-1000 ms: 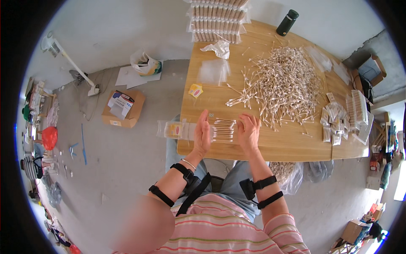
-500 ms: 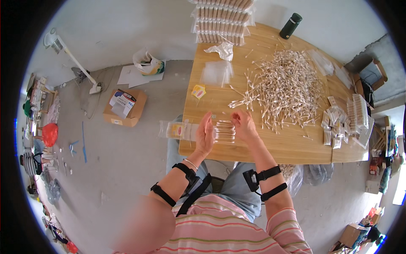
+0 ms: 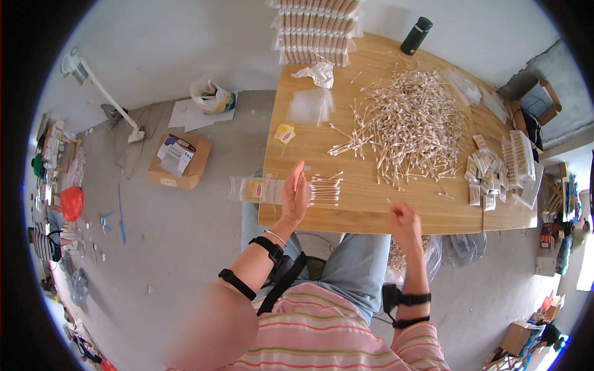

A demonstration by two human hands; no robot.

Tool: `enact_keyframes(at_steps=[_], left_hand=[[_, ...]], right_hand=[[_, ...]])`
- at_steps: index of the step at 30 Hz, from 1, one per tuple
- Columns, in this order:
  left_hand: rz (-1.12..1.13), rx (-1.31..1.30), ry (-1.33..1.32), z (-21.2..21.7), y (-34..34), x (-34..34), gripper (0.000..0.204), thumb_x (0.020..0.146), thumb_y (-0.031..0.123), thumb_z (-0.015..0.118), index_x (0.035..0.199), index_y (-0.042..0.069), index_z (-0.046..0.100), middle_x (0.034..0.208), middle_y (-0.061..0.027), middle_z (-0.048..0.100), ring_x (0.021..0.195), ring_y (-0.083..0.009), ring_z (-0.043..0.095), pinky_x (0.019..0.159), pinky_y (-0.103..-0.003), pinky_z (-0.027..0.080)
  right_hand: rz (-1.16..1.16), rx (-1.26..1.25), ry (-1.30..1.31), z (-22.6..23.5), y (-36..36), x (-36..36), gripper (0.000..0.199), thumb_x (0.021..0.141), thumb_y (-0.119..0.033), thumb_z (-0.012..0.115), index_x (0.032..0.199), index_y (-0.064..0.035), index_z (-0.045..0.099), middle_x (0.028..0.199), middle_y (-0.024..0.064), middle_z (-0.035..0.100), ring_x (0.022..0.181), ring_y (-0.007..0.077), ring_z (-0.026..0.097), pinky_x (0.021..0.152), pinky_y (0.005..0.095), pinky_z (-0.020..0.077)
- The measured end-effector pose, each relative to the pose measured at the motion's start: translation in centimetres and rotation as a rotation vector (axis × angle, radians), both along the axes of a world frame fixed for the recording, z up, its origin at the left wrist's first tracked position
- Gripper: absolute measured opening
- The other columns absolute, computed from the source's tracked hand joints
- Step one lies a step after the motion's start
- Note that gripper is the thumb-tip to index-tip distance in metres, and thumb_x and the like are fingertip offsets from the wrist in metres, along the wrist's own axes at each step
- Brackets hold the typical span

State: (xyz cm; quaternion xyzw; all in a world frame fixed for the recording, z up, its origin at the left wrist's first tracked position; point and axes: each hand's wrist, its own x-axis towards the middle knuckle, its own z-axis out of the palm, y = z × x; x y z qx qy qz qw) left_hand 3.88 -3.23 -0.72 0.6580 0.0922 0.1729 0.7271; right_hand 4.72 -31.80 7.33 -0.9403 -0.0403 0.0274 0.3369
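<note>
Left hand (image 3: 296, 193): straight, unclenched.
Swabs (image 3: 325, 188): rowed on surface (image 3: 365, 208), left hand's 3 o'clock; right ends now untouched, seemingly unsteadied.
Right hand (image 3: 405, 217): just withdrawn to swabs' 4 o'clock, curled; contents unclear.

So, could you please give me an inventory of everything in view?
Table: 1, light wood, centre-right
Swab pile: 1, white-tipped, mid-table
Swab row: 1, white-tipped, near table edge
Packet: 1, clear and yellow, overhanging table's left edge
Card: at least 1, yellow, table's left side
Flat bags: several, clear, beyond card
Crumpled wrapper: 1, white, beyond flat bags
Stacked packs: many, brownish, table's far end
Bottle: 1, dark green, far edge
Small packets: several, whitish, table's right
Carton: 1, brown, left floor
Vacuum cleaner: 1, white, left wall
Side clutter: mixed, too small to count
Left hand: 1, bare, beside swab row
Right hand: 1, bare, table's front edge
</note>
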Motion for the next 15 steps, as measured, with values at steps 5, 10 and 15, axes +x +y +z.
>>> enact_keyframes(at_steps=[5,10,15], left_hand=[[0.010,0.039,0.016,0.4,0.3,0.0,0.055,0.102,0.039,0.039,0.137,-0.004,0.041,0.137,-0.0192,0.048,0.127,-0.0266,0.046,0.107,-0.035,0.035],[0.026,-0.015,-0.009,-0.1,0.3,0.2,0.060,0.102,0.044,0.038,0.137,-0.004,0.041,0.137,-0.0201,0.048,0.126,-0.0272,0.047,0.107,-0.036,0.035],[-0.031,-0.069,0.024,0.0,0.3,0.1,0.061,0.102,0.042,0.038,0.139,-0.006,0.036,0.143,-0.0205,0.040,0.134,-0.0276,0.038,0.113,-0.039,0.028]], right_hand=[[-0.169,-0.514,0.005,2.3,-5.2,-5.8,0.027,0.079,0.001,0.059,0.104,-0.0047,0.064,0.103,0.0140,0.062,0.101,0.0333,0.056,0.090,0.0394,0.0431],[-0.051,0.086,-0.126,-0.7,0.0,-1.6,0.034,0.080,0.005,0.056,0.113,-0.0031,0.060,0.116,0.0175,0.058,0.110,0.0381,0.051,0.096,0.0453,0.0407],[0.209,0.178,-0.298,-5.2,10.1,3.5,0.035,0.080,0.002,0.057,0.114,-0.0046,0.059,0.116,0.0152,0.058,0.111,0.0364,0.050,0.094,0.0446,0.0416]])
